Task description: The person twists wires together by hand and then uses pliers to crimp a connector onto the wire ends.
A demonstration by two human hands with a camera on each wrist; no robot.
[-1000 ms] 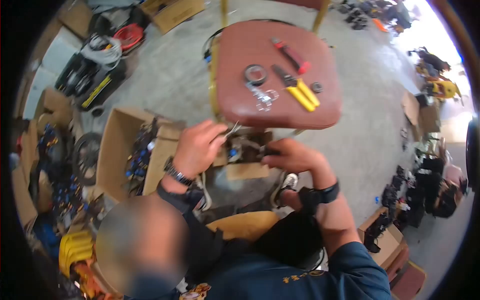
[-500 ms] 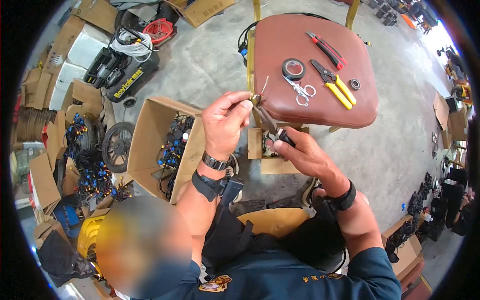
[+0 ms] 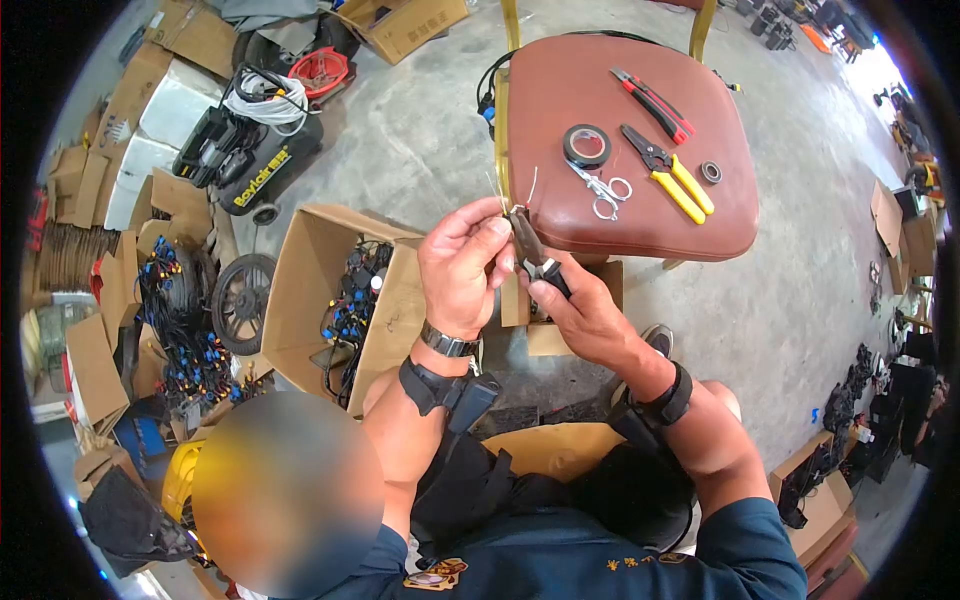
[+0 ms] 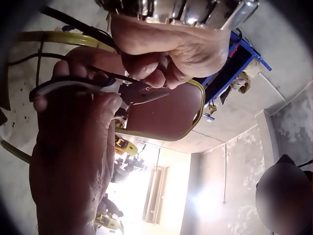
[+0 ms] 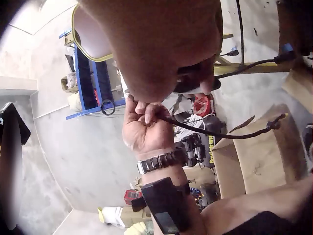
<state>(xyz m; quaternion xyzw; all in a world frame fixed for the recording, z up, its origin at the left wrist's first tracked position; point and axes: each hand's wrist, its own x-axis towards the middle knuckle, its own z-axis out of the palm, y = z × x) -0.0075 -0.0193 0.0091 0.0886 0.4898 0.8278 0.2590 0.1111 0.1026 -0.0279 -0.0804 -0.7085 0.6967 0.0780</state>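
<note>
In the head view my left hand (image 3: 458,262) pinches the end of a black cable (image 5: 215,134) between thumb and fingers, in front of the chair seat. Thin pale wires (image 3: 532,188) stick up past the fingertips. My right hand (image 3: 592,318) grips dark-handled scissors (image 3: 526,238), their blades pointing up at the left fingertips and the wires. The left wrist view shows the scissors' looped handle in the right fingers and the blades close to the left fingertips. In the right wrist view the cable trails off sideways from the left hand; the scissors are mostly hidden there.
On the brown chair seat (image 3: 560,90) lie yellow-handled wire strippers (image 3: 682,186), a red utility knife (image 3: 655,106), black tape (image 3: 587,146), folding scissors (image 3: 606,192) and a metal ring (image 3: 711,172). A carton (image 3: 300,290) of connectors stands left; a compressor (image 3: 255,180) lies beyond.
The scissors have come up to the left fingertips, and their blades look closer together than half a second ago. The wires now stand upright. The head view has shifted since one second ago.
</note>
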